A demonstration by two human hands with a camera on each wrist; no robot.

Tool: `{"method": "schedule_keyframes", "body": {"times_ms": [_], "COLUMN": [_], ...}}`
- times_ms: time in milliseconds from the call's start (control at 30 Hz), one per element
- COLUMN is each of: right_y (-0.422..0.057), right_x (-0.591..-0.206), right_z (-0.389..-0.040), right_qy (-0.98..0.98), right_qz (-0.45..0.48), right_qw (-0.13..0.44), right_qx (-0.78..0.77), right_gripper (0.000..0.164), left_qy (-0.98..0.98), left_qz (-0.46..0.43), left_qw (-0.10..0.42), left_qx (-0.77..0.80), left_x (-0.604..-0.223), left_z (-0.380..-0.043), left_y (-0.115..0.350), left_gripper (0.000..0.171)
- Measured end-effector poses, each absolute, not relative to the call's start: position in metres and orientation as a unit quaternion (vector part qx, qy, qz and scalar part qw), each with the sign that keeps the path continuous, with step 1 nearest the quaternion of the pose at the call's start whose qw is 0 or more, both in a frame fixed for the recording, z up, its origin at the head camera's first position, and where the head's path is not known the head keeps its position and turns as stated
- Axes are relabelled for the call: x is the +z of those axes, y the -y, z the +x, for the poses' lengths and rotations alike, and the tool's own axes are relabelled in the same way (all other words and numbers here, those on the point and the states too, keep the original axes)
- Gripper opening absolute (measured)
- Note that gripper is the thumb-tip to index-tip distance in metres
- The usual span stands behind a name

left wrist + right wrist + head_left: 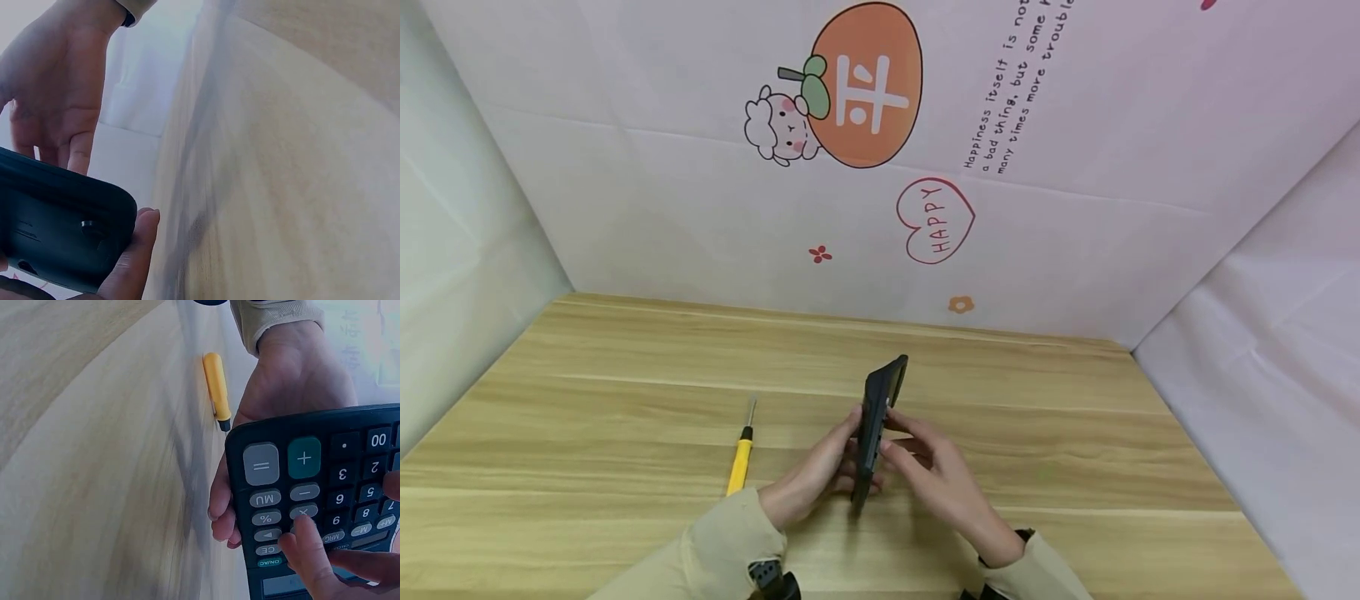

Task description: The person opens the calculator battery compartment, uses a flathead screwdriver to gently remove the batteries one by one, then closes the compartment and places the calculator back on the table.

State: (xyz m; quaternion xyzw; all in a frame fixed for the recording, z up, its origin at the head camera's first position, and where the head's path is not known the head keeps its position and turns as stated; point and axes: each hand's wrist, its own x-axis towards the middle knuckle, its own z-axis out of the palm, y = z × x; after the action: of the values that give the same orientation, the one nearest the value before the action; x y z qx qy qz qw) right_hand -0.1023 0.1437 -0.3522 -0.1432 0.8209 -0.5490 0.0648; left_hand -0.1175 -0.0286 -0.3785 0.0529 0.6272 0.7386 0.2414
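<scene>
A black calculator [872,425] stands on edge above the table, nearly side-on in the head view. My left hand [816,475] grips it from behind, fingers round its lower edge. The right wrist view shows the calculator's key face [315,481], with grey, black and green keys and part of the display. My right hand [943,475] is at the key side, its fingertips [306,531] touching keys near the multiply key. In the left wrist view the calculator's dark back [56,225] shows, with a left-hand digit [134,256] along its edge.
On the wood-grain table [625,417] a screwdriver [741,462] with a yellow handle lies left of my left hand, its tip pointing away. A white printed backdrop [700,217] rises at the table's far edge, with white cloth [1255,333] on the right side.
</scene>
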Motion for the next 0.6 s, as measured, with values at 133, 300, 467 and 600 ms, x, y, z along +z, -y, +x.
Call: {"method": "schedule_keyframes", "body": {"times_ms": [133, 300, 467, 600], "right_y": [-0.1449, -0.1443, -0.1432, -0.1427], "right_x": [-0.3522, -0.3516, -0.3484, -0.346], "right_z": [-0.1021, -0.102, -0.1004, -0.0998], "right_qy": [-0.812, -0.81, -0.807, -0.784], "right_qz": [-0.146, -0.138, -0.118, -0.109], "right_qw": [0.062, 0.058, 0.066, 0.084], "right_qx": [-0.562, -0.567, -0.575, -0.606], "right_gripper": [0.049, 0.05, 0.047, 0.045], "left_qy": [-0.628, -0.641, -0.647, -0.644], "left_qz": [0.049, 0.048, 0.059, 0.072], "left_qw": [0.243, 0.244, 0.245, 0.249], "left_qx": [0.737, 0.726, 0.719, 0.72], "left_x": [-0.3785, -0.3778, -0.3775, -0.3765], "left_z": [-0.1174, -0.1183, -0.121, -0.1224], "left_y": [0.028, 0.0282, 0.0287, 0.0299], "left_gripper": [0.07, 0.071, 0.066, 0.06]}}
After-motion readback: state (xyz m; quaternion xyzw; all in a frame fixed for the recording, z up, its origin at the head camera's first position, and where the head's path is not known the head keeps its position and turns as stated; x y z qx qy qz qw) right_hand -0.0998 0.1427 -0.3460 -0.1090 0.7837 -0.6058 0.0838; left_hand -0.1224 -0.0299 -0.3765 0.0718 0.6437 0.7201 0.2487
